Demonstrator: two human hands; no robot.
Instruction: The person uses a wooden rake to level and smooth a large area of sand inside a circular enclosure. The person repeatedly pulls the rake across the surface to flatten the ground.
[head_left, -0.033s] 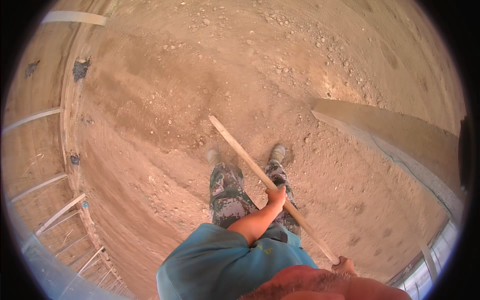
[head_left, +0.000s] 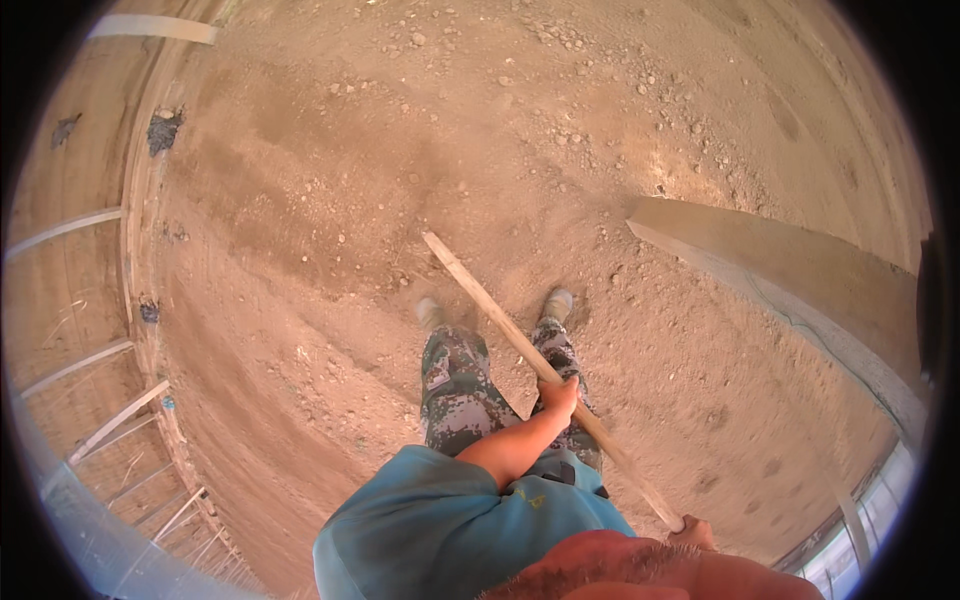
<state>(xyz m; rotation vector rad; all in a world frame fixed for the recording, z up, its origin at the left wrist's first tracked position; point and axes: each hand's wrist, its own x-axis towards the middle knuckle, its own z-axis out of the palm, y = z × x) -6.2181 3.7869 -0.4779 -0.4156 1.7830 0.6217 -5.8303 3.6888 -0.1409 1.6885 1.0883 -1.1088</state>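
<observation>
Left hand (head_left: 561,397) and right hand (head_left: 696,534) clamped well apart on wooden pole (head_left: 500,318) — a wide rightward swing could strike the pillar (head_left: 780,243).

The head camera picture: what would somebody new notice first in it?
Probably the long, straight, pale wooden pole slanting across the middle, gripped by the bare left hand partway along and the bare right hand near its lower end. Next might come the thick, tan, square-edged post jutting in from the right, and the patchy camouflage trousers just below centre, above the bright blue shirt.
</observation>
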